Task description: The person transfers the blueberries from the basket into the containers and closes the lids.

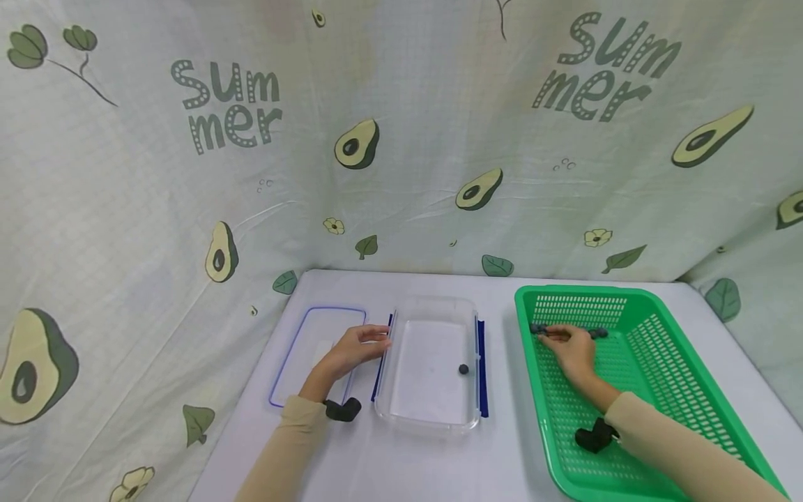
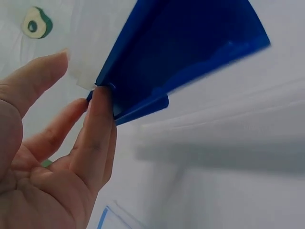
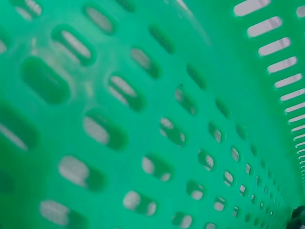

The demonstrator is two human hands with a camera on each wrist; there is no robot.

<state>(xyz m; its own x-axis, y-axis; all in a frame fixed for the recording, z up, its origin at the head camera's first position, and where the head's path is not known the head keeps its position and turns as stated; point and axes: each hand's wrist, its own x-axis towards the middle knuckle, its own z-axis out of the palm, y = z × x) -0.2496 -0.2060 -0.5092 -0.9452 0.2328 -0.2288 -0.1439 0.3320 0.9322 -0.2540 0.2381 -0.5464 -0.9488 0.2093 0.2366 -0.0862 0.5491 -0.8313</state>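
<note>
Blueberries (image 1: 567,331): small dark round berries in a short row at the far end of the green basket, the row running left to right just before the far wall; the right hand lies across its middle, so the count cannot be told.
Right hand (image 1: 574,348): palm down inside the basket, fingers reaching toward the far wall and resting on the row of berries; whether the fingertips pinch one cannot be told, and the right wrist view shows only slotted green plastic.
Green basket (image 1: 690,362): rectangular, slotted floor and walls, long axis running away from the person and angled a little to the left at the far end; it stands on the right part of the table.
Clear container (image 1: 433,411): rectangular, open at the top, long axis pointing away from the person, at the middle of the table just left of the basket; blue latch flaps (image 1: 482,369) hang open along both long sides.
Single berry (image 1: 463,369): on the container floor, near its right wall.
Left hand (image 1: 354,348): relaxed, straight fingers touching the left latch flap; in the left wrist view a fingertip (image 2: 101,95) presses the blue flap's edge.
Lid (image 1: 295,348): clear with a blue rim, flat on the table left of the container, partly under the left hand.
Table (image 1: 401,460): white, backed by an avocado-print cloth (image 1: 401,139).
</note>
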